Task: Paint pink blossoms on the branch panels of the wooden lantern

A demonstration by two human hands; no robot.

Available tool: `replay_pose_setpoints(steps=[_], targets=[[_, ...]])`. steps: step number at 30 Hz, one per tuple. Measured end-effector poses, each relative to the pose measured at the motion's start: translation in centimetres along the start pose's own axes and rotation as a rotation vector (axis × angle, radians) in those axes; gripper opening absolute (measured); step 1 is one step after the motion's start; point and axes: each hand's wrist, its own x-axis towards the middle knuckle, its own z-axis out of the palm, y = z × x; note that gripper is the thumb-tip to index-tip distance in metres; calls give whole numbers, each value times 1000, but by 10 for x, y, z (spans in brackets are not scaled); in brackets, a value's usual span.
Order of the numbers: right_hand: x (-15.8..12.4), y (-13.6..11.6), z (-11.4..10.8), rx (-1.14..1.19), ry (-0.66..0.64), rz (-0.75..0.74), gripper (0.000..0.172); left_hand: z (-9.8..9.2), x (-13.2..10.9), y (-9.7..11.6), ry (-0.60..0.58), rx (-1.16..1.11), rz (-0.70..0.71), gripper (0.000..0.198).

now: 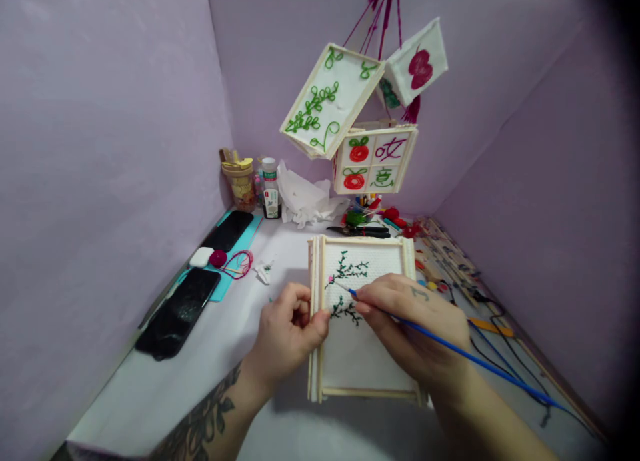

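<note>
Grip-wise, got a blue paintbrush [435, 338] pinched in the right hand [425, 307], pointing far-left at a pink dot [331, 279]. Got the framed panel [370, 361] under that, lengthwise near-to-far, clamped at left by the left hand [290, 327].

Frame [370, 393]: strips of plain wood, matt, apparently unvarnished.
Panel [367, 361]: matt and finely pebbled, cloth or textured paper.
Brush [493, 363]: long handle, smooth with a slight sheen.
Phone [183, 311]: dark, glossy, reflecting light in smudged patches.
Tissue [305, 197]: thin paper, crumpled, matt.
Wall [115, 114]: matt, faintly uneven.
</note>
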Motion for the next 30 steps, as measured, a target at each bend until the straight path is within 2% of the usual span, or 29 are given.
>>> replay_pose_setpoints(steps=[14,30], targets=[[1,0,-1,15,-5,-1,15,-1,1,3,-13,5,-17,17],[0,1,0,17,-15,-10,15,-1,-1,0,-4,8,50,14]])
